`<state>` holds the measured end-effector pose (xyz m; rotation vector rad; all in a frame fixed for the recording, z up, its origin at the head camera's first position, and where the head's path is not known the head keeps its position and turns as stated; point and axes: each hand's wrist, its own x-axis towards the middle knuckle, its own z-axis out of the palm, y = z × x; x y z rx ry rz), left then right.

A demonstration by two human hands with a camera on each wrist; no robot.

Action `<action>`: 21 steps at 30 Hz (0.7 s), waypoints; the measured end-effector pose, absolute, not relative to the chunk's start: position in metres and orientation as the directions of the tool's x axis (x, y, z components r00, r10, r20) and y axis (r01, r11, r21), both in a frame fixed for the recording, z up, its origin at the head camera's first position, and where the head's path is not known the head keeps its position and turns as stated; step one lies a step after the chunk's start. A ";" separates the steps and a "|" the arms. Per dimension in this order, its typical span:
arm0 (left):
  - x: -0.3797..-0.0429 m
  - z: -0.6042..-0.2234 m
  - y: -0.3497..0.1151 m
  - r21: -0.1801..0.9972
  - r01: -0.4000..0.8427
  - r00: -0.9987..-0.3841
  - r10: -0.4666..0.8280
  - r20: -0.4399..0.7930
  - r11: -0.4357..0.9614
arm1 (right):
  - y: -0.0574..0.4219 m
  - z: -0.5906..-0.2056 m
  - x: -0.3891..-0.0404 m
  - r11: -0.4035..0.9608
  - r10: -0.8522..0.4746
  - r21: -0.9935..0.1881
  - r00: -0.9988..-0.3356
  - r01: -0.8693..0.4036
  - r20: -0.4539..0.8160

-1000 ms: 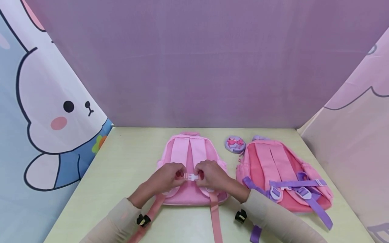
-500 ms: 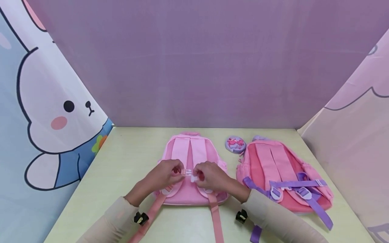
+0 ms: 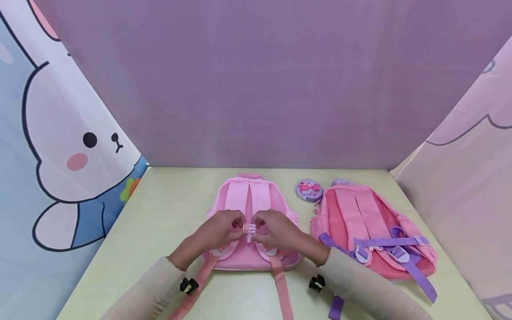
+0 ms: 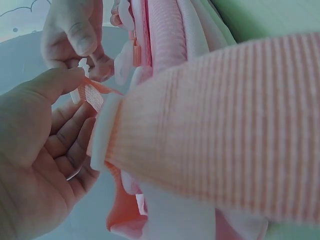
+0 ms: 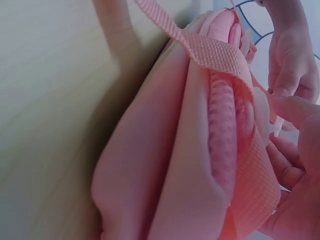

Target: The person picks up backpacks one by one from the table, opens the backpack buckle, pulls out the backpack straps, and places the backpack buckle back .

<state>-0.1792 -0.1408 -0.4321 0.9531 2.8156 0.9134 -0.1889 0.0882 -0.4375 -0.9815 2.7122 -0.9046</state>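
A light pink backpack (image 3: 250,260) lies with its shoulder straps facing up, in the middle of the table. Over its back my left hand (image 3: 225,229) pinches the pronged half of a white side-release buckle (image 3: 250,228) on an orange-pink strap. Close on the other side, my right hand (image 3: 276,229) holds the mating part, mostly hidden by its fingers; a small white piece (image 3: 250,238) shows below the prongs. In the left wrist view, thumb and fingers of the left hand (image 4: 45,135) grip the buckle (image 4: 80,82) and webbing, with the right hand (image 4: 75,35) facing it.
To the right lies a coral backpack (image 3: 356,200) with purple straps (image 3: 394,242). A round purple pouch (image 3: 310,190) sits between the bags near the back. Loose orange-pink straps (image 3: 283,289) trail toward the front edge. A purple wall panel (image 3: 256,89) stands behind the table.
The buckle looked joined a second ago, then its halves showed apart and offset. Now the hands have moved slightly closer, with the pronged half up against the right fingertips.
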 end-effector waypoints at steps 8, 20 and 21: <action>-0.178 -0.428 -0.135 0.494 0.543 -0.816 0.565 0.120 0.679 | 0.085 -0.432 -0.188 0.591 -0.629 -0.552 -0.765 -0.588 0.141; -0.177 -0.428 -0.132 0.487 0.544 -0.815 0.568 0.112 0.684 | 0.086 -0.434 -0.188 0.608 -0.630 -0.504 -0.759 -0.613 0.163; -0.177 -0.427 -0.132 0.490 0.541 -0.816 0.567 0.110 0.683 | 0.087 -0.434 -0.188 0.608 -0.630 -0.499 -0.758 -0.617 0.168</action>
